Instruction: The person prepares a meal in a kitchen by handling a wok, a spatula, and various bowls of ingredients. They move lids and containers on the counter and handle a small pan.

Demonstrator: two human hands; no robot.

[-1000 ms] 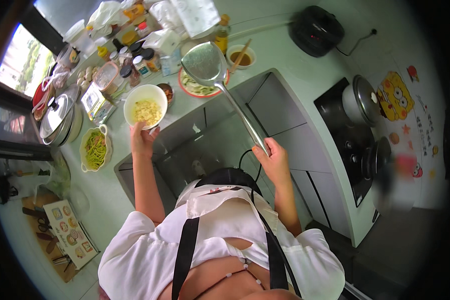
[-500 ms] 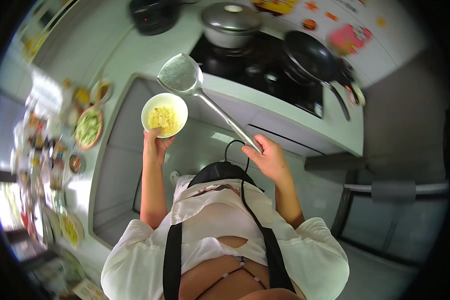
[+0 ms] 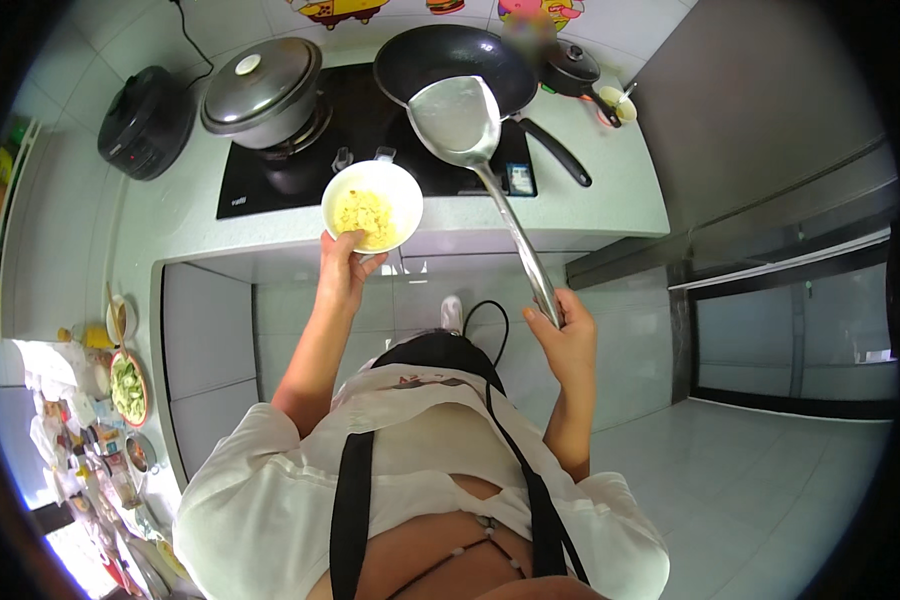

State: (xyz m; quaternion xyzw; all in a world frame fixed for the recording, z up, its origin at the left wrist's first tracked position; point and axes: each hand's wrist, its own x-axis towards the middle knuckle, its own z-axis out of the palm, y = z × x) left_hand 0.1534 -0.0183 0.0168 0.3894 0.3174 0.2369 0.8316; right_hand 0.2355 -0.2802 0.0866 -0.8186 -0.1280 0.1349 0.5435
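Pale surface (image 3: 625, 195) carries a wok (image 3: 460, 50), left of which left grip (image 3: 342, 273) clamps a bowl (image 3: 404, 205), likely upright against spills; right grip (image 3: 572, 345), a spatula (image 3: 458, 118).

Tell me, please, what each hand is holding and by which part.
The left hand holds the white bowl by its near rim; the right hand holds the metal spatula by the end of its handle.

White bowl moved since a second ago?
Yes, toward the cooktop. A second ago the white bowl, held in the left hand, appeared well left of it; now, in the image, it overlaps the cooktop's front edge.
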